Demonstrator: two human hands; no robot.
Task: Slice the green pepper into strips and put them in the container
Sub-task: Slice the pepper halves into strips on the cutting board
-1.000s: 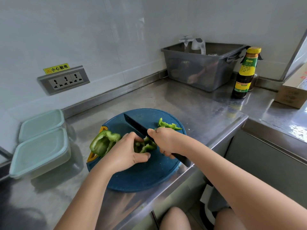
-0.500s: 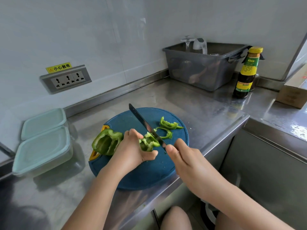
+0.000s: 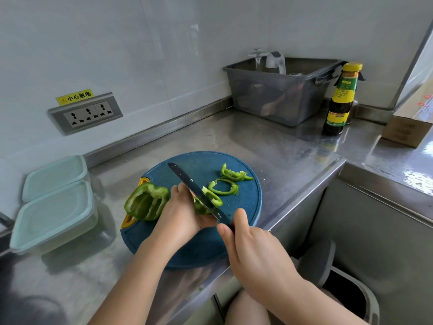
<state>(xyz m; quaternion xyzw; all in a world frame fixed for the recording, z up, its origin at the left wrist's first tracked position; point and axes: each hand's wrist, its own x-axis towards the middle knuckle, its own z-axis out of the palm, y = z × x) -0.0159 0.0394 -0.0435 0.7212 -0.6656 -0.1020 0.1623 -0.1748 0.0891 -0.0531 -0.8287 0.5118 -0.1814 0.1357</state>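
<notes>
Right hand: we see the right hand point(image 3: 255, 252) at 5 o'clock of the board, its fingers point(image 3: 240, 216) curled round the knife handle, which the hand hides.
Board: a round blue cutting board point(image 3: 187, 252) lies at the near edge of the steel table point(image 3: 269, 146).
Left hand: the left hand point(image 3: 180, 214) is at the board's middle, fingers bent down and pressing on a pepper piece point(image 3: 201, 208).
Knife: the dark blade of the knife point(image 3: 185, 178) runs toward 11 o'clock, resting on that piece just beside the left fingertips; a cut slice point(image 3: 212, 197) leans on its right face.
Pepper half: the pepper half point(image 3: 146, 204) lies open side up at 9 o'clock on the board, just beside the left hand.
Strips: two curled strips point(image 3: 223, 186) lie at 2 o'clock on the board.
Containers: two lidded containers point(image 3: 54, 214) sit side by side on the table at 9 o'clock of the board, well apart from the pepper.
Far end: at 1 o'clock we see a grey tub point(image 3: 278, 99) with a sauce bottle point(image 3: 339, 102) just to its right.
</notes>
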